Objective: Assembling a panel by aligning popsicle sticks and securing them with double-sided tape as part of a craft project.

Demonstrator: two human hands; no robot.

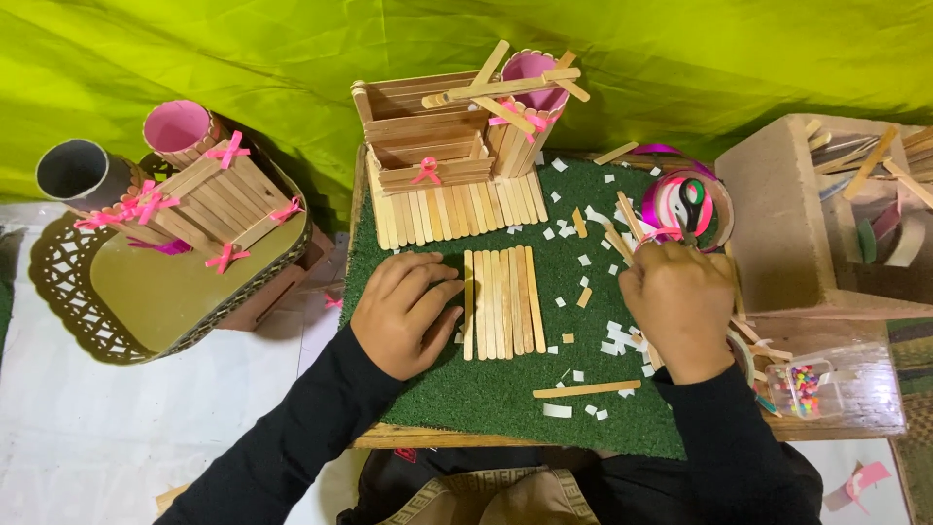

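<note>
A: What sits nearest the person?

B: A lone craft stick (586, 390) lies flat on the green mat (486, 399) that covers the counter, with white paper scraps (614, 340) scattered around it.

A: And the hands?

B: The left hand (405, 313) lies palm down on the mat, fingers loosely spread and holding nothing; its fingertips touch the left edge of a row of sticks (501, 301) laid side by side in the middle of the mat. The right hand (677, 309) is curled, knuckles up, just right of that row. Thin sticks show at its edges, but whether it grips them cannot be told.

A: What is beyond the right hand?

B: A roll of pink ribbon (683, 206) with scissors (692, 202) resting on it, and a cardboard box (792, 219) of more sticks to the right. A small clear box of coloured beads (802, 384) sits at the counter's right edge.

A: Farther back?

B: A finished stick organiser (455, 160) with a pink cup and bow stands at the mat's far edge. Off to the left, a second one (199, 199) rests on a gold tray (146, 301).
</note>
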